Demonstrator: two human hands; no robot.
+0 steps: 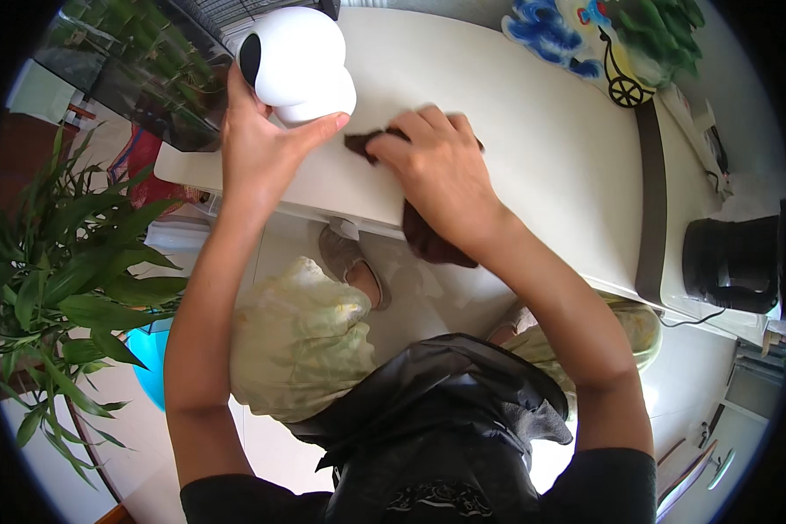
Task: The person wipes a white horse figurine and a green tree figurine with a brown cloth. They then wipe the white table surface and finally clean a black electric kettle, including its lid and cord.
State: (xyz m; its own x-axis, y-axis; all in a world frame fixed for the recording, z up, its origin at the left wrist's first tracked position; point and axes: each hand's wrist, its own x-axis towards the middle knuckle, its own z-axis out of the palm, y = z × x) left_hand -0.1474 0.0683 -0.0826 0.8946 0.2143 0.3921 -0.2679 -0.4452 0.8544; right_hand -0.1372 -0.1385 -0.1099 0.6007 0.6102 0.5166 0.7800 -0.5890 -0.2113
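My left hand (268, 128) grips the lower part of a rounded white device (304, 62) with a black oval face, perhaps a small camera. I cannot tell whether its base touches the surface. Under my right hand (435, 147) is a dark brown cloth (426, 236), bunched between the fingers. One end of it pokes out past my thumb, and the rest hangs over the front edge of the white tabletop (530, 124). My right fingers press the cloth close to the tabletop.
A glass tank (164, 72) with green stalks borders the left side. Leafy plants (85, 288) fill the lower left, above a blue basin (150, 360). Colourful figurines (583, 39) stand at the back right. A black appliance (730, 262) with a cord sits at the far right.
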